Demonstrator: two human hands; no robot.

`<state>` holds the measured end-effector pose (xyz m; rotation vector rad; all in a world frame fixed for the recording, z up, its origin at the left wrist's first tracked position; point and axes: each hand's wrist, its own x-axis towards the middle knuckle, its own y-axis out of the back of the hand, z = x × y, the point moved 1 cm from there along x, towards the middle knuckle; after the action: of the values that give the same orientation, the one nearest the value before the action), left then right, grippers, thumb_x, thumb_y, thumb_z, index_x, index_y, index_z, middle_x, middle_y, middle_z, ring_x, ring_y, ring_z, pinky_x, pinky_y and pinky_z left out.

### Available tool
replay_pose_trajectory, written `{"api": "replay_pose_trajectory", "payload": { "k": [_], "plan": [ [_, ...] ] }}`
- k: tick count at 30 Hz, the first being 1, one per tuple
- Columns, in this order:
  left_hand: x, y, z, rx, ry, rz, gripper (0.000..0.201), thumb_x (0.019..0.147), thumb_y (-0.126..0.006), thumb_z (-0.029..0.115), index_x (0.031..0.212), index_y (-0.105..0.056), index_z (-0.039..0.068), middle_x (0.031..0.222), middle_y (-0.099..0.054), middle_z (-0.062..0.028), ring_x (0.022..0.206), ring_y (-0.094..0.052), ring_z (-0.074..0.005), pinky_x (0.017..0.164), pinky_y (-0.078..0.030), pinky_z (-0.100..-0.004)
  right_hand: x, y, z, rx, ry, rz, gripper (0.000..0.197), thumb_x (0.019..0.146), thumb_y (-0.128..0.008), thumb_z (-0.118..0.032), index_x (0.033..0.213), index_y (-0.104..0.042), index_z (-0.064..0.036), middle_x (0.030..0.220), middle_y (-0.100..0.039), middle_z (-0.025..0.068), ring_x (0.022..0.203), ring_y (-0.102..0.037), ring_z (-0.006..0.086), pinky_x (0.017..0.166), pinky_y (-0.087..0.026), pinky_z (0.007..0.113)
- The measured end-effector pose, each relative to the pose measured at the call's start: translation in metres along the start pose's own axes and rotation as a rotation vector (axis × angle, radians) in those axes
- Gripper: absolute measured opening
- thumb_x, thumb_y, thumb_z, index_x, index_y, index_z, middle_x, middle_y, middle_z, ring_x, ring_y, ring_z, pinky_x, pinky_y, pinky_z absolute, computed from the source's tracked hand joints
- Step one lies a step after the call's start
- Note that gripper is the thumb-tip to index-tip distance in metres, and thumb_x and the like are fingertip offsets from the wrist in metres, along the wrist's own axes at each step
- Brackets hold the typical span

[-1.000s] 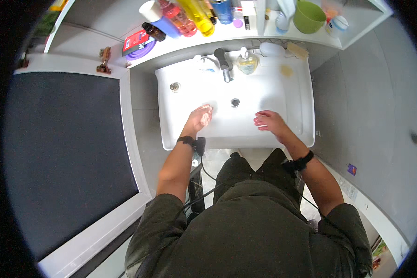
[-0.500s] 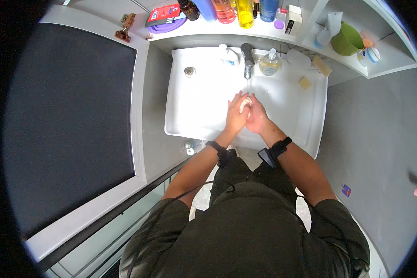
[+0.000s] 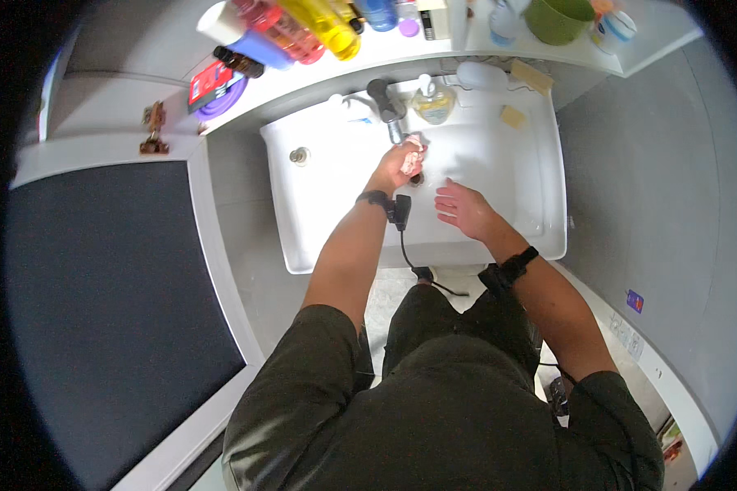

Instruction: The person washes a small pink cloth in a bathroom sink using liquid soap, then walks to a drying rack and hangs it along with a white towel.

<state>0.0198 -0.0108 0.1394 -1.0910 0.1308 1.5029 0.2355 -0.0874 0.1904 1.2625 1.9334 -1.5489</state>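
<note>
My left hand (image 3: 395, 166) is closed on a small crumpled, pinkish-white cloth-like piece (image 3: 413, 155), right below the spout of the grey faucet (image 3: 387, 110). The drain hole (image 3: 417, 178) shows just under that hand. Over the right part of the white sink (image 3: 526, 176), my right hand (image 3: 465, 209) is held apart from the left, fingers stretched out and nothing in it. Both wrists wear black straps, and a cable hangs from the left one.
A pump bottle of yellowish soap (image 3: 434, 105) stands right of the faucet. Farther right lie a pale yellow sponge (image 3: 513, 116) and a white oval object (image 3: 481, 76). Several bottles line the shelf (image 3: 303, 94) behind the sink, with a green cup (image 3: 559, 20) at right.
My hands were pressed together around something white; now they are apart. The left has moved up under the faucet with the crumpled piece, and the right has opened and drawn back. The view has shifted.
</note>
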Motion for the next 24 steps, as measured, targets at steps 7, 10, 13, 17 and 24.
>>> {"api": "replay_pose_trajectory", "payload": {
  "k": [7,10,13,17,24],
  "plan": [
    [0.048,-0.06,-0.003,0.283,0.0,0.133,0.023,0.084,-0.068,0.017,0.102,-0.055,0.012,0.081,-0.059,-0.0023,0.059,-0.052,-0.0086,0.038,-0.029,-0.0194,0.035,0.063,-0.037,0.249,0.009,0.005,0.056,0.096,-0.055,-0.043,0.125,-0.048,0.004,0.126,-0.052,0.0216,0.115,-0.054,0.0334,0.098,-0.048,0.048],
    [0.061,-0.07,-0.007,0.387,-0.093,0.291,0.022,0.087,-0.067,0.023,0.104,-0.062,0.01,0.083,-0.062,-0.0038,0.062,-0.057,-0.0112,0.044,-0.04,-0.024,0.074,0.045,-0.072,0.398,-0.002,0.031,0.057,0.095,-0.056,-0.045,0.124,-0.049,0.0039,0.122,-0.053,0.0216,0.113,-0.055,0.0341,0.098,-0.048,0.048],
    [0.059,-0.071,-0.014,0.539,-0.103,0.252,0.032,0.092,-0.062,0.027,0.112,-0.062,0.003,0.096,-0.067,-0.0073,0.076,-0.065,-0.0161,0.066,-0.05,-0.0271,0.111,0.043,-0.097,0.551,-0.082,-0.053,0.054,0.095,-0.055,-0.049,0.117,-0.054,0.0009,0.112,-0.059,0.0175,0.109,-0.058,0.033,0.097,-0.049,0.048],
    [0.037,-0.104,-0.034,0.831,-0.319,0.018,0.033,0.093,-0.06,0.009,0.125,-0.057,0.0,0.109,-0.065,-0.0113,0.098,-0.063,-0.0169,0.082,-0.052,-0.0304,0.162,0.083,-0.092,0.546,0.041,-0.379,0.049,0.095,-0.051,-0.055,0.1,-0.061,-0.0071,0.096,-0.066,0.011,0.09,-0.065,0.0276,0.08,-0.053,0.048],
    [0.018,-0.09,-0.02,1.443,-0.579,0.009,0.034,0.088,-0.061,-0.007,0.121,-0.059,-0.001,0.124,-0.057,-0.0121,0.108,-0.061,-0.0217,0.093,-0.052,-0.0306,0.168,0.063,-0.094,0.621,0.114,-0.531,0.028,0.096,-0.058,-0.039,0.097,-0.059,-0.0113,0.09,-0.067,0.0069,0.081,-0.065,0.0222,0.064,-0.054,0.043]
  ]
}}
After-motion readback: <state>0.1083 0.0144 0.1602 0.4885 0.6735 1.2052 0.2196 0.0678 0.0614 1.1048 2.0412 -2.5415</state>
